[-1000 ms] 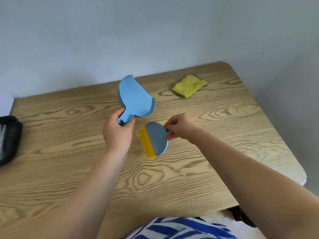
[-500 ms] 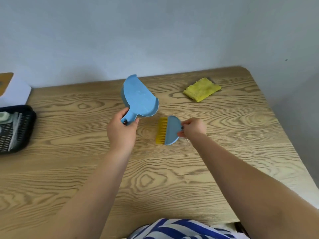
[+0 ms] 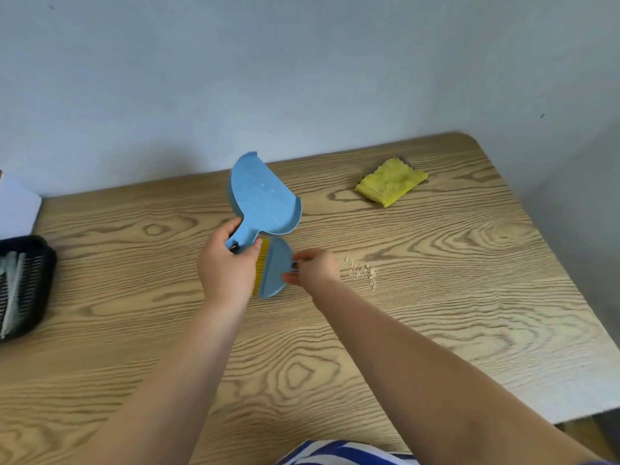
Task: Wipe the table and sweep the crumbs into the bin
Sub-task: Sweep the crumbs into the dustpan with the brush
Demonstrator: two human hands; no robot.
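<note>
A small scatter of pale tan crumbs [image 3: 361, 271] lies on the light wood-grain table [image 3: 436, 297], a little right of the table's middle. Just beside it at 9 o'clock, the right hand [image 3: 313, 271] pinches the handle end of a small blue plastic hand brush with yellow bristles [image 3: 273, 271], fingers curled round it. The brush is turned so its bristles face 9 o'clock, toward the left hand; whether the bristles touch the table cannot be told.

The left hand [image 3: 228, 270] sits just at 9 o'clock of the brush, its fingers wrapped round the short handle of a blue plastic half-round dustpan [image 3: 263, 203]. The dustpan is held up off the table, its pan rising toward 12 o'clock above both hands, with its inner face turned to the camera.

At 1 o'clock from the crumbs, well apart and near the table's far edge, lies a folded yellow cleaning cloth [image 3: 391, 186]. At 9 o'clock, at the table's left edge, stands a black slotted plastic basket [image 3: 25, 286] with something pale inside. A pale grey-blue wall [image 3: 302, 78] runs behind the table. At 6 o'clock, a blue-and-white striped garment [image 3: 339, 453] shows.
</note>
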